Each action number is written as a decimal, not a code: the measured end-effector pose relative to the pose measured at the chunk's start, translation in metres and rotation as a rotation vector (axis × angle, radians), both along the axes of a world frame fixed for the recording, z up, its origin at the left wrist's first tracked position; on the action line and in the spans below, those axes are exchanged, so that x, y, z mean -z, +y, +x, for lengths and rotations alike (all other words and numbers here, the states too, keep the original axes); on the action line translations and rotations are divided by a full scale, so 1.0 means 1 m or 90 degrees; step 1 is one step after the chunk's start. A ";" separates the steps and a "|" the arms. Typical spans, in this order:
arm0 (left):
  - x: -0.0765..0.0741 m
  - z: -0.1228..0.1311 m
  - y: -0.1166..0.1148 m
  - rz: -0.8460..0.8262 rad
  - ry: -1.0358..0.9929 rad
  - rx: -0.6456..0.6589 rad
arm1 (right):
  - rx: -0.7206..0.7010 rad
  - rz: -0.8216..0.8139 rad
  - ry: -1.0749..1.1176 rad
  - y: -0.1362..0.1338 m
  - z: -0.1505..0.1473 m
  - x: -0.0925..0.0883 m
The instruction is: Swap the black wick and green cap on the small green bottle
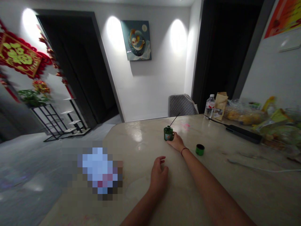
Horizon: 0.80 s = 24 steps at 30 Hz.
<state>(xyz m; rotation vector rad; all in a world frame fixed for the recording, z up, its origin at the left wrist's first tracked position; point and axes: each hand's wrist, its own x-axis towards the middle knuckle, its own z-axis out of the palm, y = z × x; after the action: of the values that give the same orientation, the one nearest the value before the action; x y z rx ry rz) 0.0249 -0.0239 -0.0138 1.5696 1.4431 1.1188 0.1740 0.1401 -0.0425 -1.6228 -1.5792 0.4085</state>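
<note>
Head view: right hand (176,142) nearer, fingertips touching base of upright green bottle (168,133), grip unclear; thin black rod (175,119) tilts up-right from bottle; left hand (159,175) farther, fingers loosely curled, empty.

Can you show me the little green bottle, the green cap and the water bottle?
Green bottle (168,134): head view, on its label.
Green cap (200,152): head view, on its side.
Water bottle (209,107): head view, on its middle.
</note>
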 end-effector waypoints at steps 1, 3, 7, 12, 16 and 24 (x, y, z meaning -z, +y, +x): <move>0.000 0.000 0.000 0.001 0.001 -0.001 | 0.000 -0.002 -0.007 0.000 0.000 0.000; 0.001 0.000 0.001 0.004 -0.002 -0.001 | 0.001 -0.010 -0.021 0.000 0.000 0.000; -0.001 0.000 0.001 0.002 -0.005 -0.004 | 0.002 -0.032 -0.048 0.001 0.000 0.000; -0.004 0.000 -0.001 -0.003 0.000 -0.007 | -0.006 -0.048 -0.099 0.001 -0.001 -0.003; -0.002 0.000 0.000 0.000 0.003 -0.001 | -0.004 -0.058 -0.128 -0.001 -0.001 -0.005; -0.002 0.000 0.000 0.002 0.002 0.001 | -0.014 -0.060 -0.139 -0.002 -0.003 -0.008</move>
<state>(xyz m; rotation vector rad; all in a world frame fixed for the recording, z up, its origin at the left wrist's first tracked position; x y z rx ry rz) 0.0246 -0.0238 -0.0122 1.5759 1.4424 1.1181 0.1708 0.1379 -0.0344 -1.7727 -1.7637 0.3309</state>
